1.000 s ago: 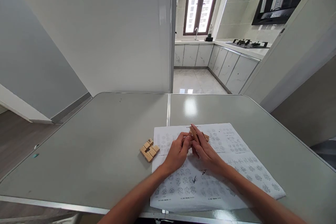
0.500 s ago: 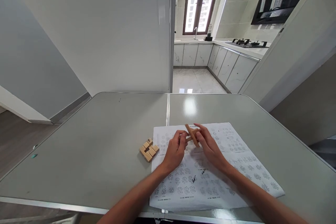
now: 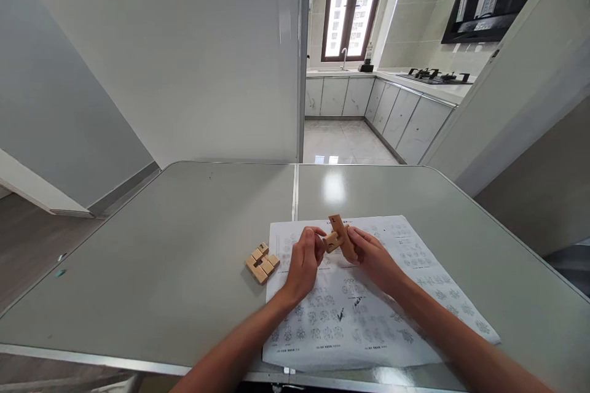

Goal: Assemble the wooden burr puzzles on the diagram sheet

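Over the printed sheet (image 3: 382, 344), my right hand (image 3: 372, 256) grips a long wooden puzzle piece (image 3: 345, 238) marked with a 2, tilted with its upper end to the left. A shorter wooden puzzle piece (image 3: 332, 242) crosses it and juts out toward the left. My left hand (image 3: 305, 258) has its fingertips closed at the free end of that shorter piece. Whether the two pieces are locked together is hidden. To the left of the sheet lies a small group of wooden puzzle pieces (image 3: 262, 264), fitted together around a gap, with a 3 on one.
The sheet, covered in small line diagrams, lies on a grey table (image 3: 161, 270) with a metal seam (image 3: 295, 193). A small green bit (image 3: 60, 273) is near the table's left edge. Beyond the table, a doorway opens on a kitchen with a stove (image 3: 436, 76).
The held puzzle pieces have been turned, so that the face with the 2 now shows. The shorter piece is more visible. The group on the table has stayed put.
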Action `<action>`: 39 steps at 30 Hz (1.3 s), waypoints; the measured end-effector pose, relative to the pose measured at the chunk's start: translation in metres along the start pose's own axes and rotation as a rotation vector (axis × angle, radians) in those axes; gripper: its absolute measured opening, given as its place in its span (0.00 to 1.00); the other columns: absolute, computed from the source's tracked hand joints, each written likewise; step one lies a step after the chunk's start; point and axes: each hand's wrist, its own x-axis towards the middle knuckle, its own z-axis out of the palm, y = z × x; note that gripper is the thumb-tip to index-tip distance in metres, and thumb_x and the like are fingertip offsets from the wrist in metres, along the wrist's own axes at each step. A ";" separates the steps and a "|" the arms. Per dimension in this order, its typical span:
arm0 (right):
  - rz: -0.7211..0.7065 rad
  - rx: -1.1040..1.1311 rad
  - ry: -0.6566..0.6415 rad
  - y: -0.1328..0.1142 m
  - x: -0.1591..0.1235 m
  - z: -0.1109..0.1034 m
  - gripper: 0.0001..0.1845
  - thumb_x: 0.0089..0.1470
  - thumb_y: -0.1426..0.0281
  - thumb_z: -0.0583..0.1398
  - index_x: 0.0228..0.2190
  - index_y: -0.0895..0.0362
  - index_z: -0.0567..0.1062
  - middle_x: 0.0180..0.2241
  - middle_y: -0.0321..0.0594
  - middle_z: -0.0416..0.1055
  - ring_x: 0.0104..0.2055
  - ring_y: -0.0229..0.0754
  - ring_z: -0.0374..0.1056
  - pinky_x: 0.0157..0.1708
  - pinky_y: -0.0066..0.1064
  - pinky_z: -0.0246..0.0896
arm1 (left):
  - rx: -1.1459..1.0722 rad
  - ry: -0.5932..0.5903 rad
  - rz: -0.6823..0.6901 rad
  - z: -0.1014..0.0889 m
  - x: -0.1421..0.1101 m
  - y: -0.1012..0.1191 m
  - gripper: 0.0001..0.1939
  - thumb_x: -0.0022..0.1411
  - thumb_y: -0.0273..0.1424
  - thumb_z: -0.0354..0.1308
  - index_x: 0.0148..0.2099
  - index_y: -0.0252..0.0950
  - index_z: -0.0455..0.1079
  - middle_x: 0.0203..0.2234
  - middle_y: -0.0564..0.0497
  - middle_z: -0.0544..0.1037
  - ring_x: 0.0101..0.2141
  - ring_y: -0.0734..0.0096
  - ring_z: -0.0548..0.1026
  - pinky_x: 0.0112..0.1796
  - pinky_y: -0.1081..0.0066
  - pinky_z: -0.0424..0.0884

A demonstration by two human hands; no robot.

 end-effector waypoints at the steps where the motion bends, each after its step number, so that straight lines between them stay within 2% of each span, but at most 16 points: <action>1: 0.045 0.057 -0.031 -0.001 0.000 -0.001 0.20 0.61 0.50 0.64 0.35 0.55 0.77 0.26 0.32 0.58 0.25 0.36 0.45 0.23 0.30 0.47 | 0.003 0.025 -0.008 0.000 0.001 -0.001 0.26 0.76 0.53 0.39 0.43 0.37 0.67 0.22 0.58 0.61 0.23 0.73 0.59 0.26 0.72 0.58; 3: 0.112 0.153 -0.091 -0.002 -0.001 -0.002 0.17 0.60 0.53 0.66 0.37 0.55 0.78 0.28 0.34 0.61 0.25 0.35 0.46 0.22 0.29 0.45 | 0.020 0.037 -0.019 -0.002 0.003 -0.002 0.23 0.75 0.52 0.46 0.45 0.37 0.68 0.22 0.58 0.61 0.24 0.74 0.58 0.27 0.73 0.58; 5: 0.157 0.236 -0.140 -0.002 -0.002 -0.003 0.15 0.59 0.56 0.68 0.37 0.55 0.78 0.29 0.35 0.63 0.25 0.34 0.48 0.20 0.27 0.44 | 0.030 -0.011 -0.004 -0.003 0.005 -0.003 0.21 0.72 0.51 0.53 0.49 0.38 0.70 0.25 0.57 0.65 0.25 0.74 0.61 0.29 0.73 0.61; 9: 0.207 0.352 -0.251 0.003 -0.005 -0.005 0.12 0.57 0.61 0.70 0.34 0.55 0.76 0.24 0.31 0.59 0.23 0.33 0.48 0.20 0.25 0.49 | 0.000 -0.234 0.026 -0.005 0.007 -0.002 0.25 0.69 0.50 0.59 0.58 0.39 0.73 0.37 0.49 0.75 0.34 0.69 0.70 0.38 0.70 0.67; 12: 0.228 0.413 -0.369 0.007 -0.006 -0.009 0.12 0.58 0.62 0.70 0.33 0.55 0.74 0.21 0.28 0.54 0.21 0.32 0.45 0.19 0.23 0.50 | -0.036 -0.341 0.009 -0.007 0.006 -0.003 0.24 0.68 0.51 0.60 0.53 0.37 0.76 0.35 0.49 0.75 0.33 0.70 0.69 0.37 0.69 0.66; 14: 0.257 0.431 -0.450 0.010 -0.005 -0.011 0.13 0.59 0.61 0.69 0.32 0.55 0.73 0.20 0.27 0.52 0.20 0.31 0.44 0.16 0.21 0.48 | -0.072 -0.383 -0.001 -0.007 0.006 -0.004 0.23 0.67 0.52 0.61 0.48 0.36 0.77 0.34 0.49 0.74 0.33 0.70 0.69 0.37 0.69 0.66; 18: 0.295 0.437 -0.546 0.012 -0.005 -0.015 0.15 0.61 0.59 0.67 0.30 0.55 0.71 0.20 0.27 0.52 0.19 0.31 0.44 0.14 0.19 0.47 | -0.148 -0.430 -0.037 -0.008 0.004 0.002 0.22 0.64 0.51 0.64 0.46 0.36 0.77 0.37 0.48 0.76 0.37 0.67 0.73 0.41 0.68 0.68; 23: 0.322 0.436 -0.552 0.016 -0.005 -0.014 0.13 0.62 0.61 0.66 0.33 0.56 0.72 0.21 0.27 0.55 0.19 0.29 0.45 0.14 0.19 0.48 | -0.271 -0.407 -0.108 -0.007 0.004 0.010 0.20 0.62 0.47 0.68 0.40 0.34 0.76 0.29 0.52 0.73 0.32 0.71 0.70 0.37 0.70 0.66; 27: 0.346 0.456 -0.592 0.021 -0.003 -0.012 0.14 0.61 0.61 0.68 0.33 0.57 0.72 0.22 0.27 0.55 0.19 0.29 0.46 0.13 0.18 0.46 | -0.280 -0.404 -0.105 -0.009 0.005 0.010 0.20 0.60 0.47 0.70 0.34 0.33 0.75 0.30 0.53 0.70 0.31 0.74 0.67 0.35 0.71 0.64; 31: 0.397 0.462 -0.552 0.019 -0.004 -0.012 0.14 0.60 0.63 0.68 0.31 0.57 0.72 0.21 0.26 0.51 0.20 0.29 0.44 0.13 0.18 0.44 | -0.156 -0.460 -0.096 -0.015 0.008 0.011 0.20 0.59 0.48 0.70 0.38 0.34 0.77 0.33 0.52 0.69 0.32 0.73 0.66 0.35 0.71 0.64; 34: 0.452 0.430 -0.484 0.015 -0.006 -0.011 0.13 0.57 0.63 0.70 0.31 0.57 0.73 0.21 0.26 0.50 0.21 0.30 0.42 0.13 0.18 0.40 | -0.036 -0.513 -0.063 -0.020 0.008 0.014 0.20 0.62 0.49 0.66 0.38 0.35 0.76 0.34 0.52 0.68 0.32 0.73 0.65 0.35 0.71 0.63; 39: 0.475 0.359 -0.341 0.015 -0.006 -0.011 0.15 0.54 0.64 0.71 0.29 0.56 0.72 0.21 0.26 0.49 0.21 0.30 0.42 0.14 0.18 0.38 | 0.141 -0.486 0.031 -0.023 0.007 0.016 0.18 0.68 0.46 0.61 0.35 0.36 0.71 0.31 0.53 0.67 0.32 0.71 0.64 0.35 0.70 0.62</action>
